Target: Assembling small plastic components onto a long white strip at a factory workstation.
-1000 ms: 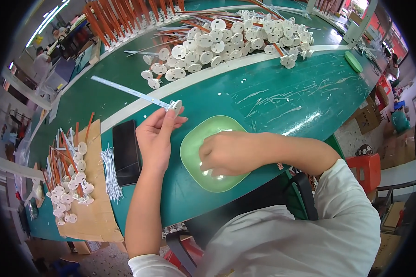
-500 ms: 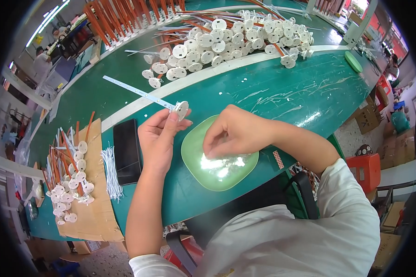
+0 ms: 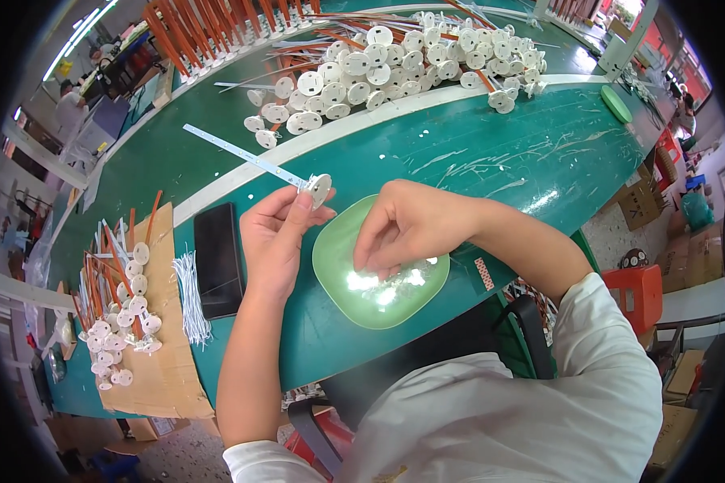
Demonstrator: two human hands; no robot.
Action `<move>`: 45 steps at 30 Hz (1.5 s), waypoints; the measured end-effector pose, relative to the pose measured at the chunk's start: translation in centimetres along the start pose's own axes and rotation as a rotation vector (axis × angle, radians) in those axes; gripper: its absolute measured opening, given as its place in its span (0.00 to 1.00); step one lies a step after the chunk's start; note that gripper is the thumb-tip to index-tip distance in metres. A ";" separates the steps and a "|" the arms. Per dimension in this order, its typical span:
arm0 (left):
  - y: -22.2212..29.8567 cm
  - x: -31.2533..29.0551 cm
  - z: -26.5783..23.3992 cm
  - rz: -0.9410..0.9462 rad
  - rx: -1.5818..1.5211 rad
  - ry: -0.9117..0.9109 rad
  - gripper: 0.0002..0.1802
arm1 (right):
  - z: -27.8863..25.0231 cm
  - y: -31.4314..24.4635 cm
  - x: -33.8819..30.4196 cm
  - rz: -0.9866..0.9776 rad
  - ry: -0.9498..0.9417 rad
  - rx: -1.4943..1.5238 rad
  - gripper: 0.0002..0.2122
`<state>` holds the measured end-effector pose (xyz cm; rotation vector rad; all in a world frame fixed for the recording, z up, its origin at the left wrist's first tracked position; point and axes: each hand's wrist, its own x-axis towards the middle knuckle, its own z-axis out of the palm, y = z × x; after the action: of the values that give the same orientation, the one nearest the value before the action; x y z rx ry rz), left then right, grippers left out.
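Found no lettering clear enough to read. Noted a dark printed mark (image 3: 637, 216) on the brown box (image 3: 649, 201) at far right, too small to make out. Noted tiny marks along the pale strip (image 3: 242, 153) held in the left hand (image 3: 275, 237), and a yellowish mark (image 3: 398, 475) low on the shirt (image 3: 499, 419), both indecipherable.

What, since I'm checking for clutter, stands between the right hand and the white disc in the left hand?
Nothing loose shows: only fingertips of the left hand, just below the white disc, edge into the gap; the right hand is over the green dish.
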<state>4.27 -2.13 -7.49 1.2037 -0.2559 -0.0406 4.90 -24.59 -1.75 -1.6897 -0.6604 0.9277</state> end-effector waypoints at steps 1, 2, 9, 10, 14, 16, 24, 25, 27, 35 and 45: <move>0.0 0.0 0.0 -0.003 0.001 0.001 0.14 | 0.0 -0.1 0.0 0.004 -0.010 0.007 0.08; 0.1 0.0 0.0 -0.002 0.000 -0.003 0.14 | 0.1 -0.1 0.0 0.009 -0.018 0.016 0.07; -0.1 -0.1 0.1 0.018 0.027 -0.018 0.13 | 0.1 0.8 0.5 -0.090 0.006 -0.078 0.04; 0.0 -0.1 0.1 0.015 0.032 -0.017 0.13 | 0.1 0.7 0.6 -0.118 0.012 -0.113 0.03; 0.1 0.1 0.2 0.002 0.046 -0.035 0.13 | 0.5 1.3 0.9 -0.204 0.097 -0.229 0.02; 0.2 0.2 0.3 0.009 0.049 -0.044 0.13 | 0.4 1.9 1.1 -0.291 0.128 -0.313 0.03; -0.6 -0.5 -0.3 -0.005 0.152 -0.044 0.13 | 0.9 1.5 0.5 -0.261 0.180 -0.367 0.08; -0.8 -0.4 -0.4 0.016 0.144 -0.070 0.13 | 1.1 2.1 0.8 -0.360 0.183 -0.460 0.09; -0.8 -0.6 -0.6 0.004 0.141 -0.059 0.13 | 1.3 2.7 1.1 -0.459 0.193 -0.562 0.09; -0.9 -0.3 -0.3 0.017 0.145 -0.056 0.12 | 1.2 2.2 1.0 -0.445 0.138 -0.570 0.11; -0.9 -0.3 0.0 0.023 0.163 -0.054 0.12 | 1.2 1.8 0.5 -0.487 0.024 -0.611 0.08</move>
<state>4.09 -2.46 -8.38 1.3629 -0.3253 -0.0331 4.21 -24.06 -3.73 -1.9199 -1.3652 0.3683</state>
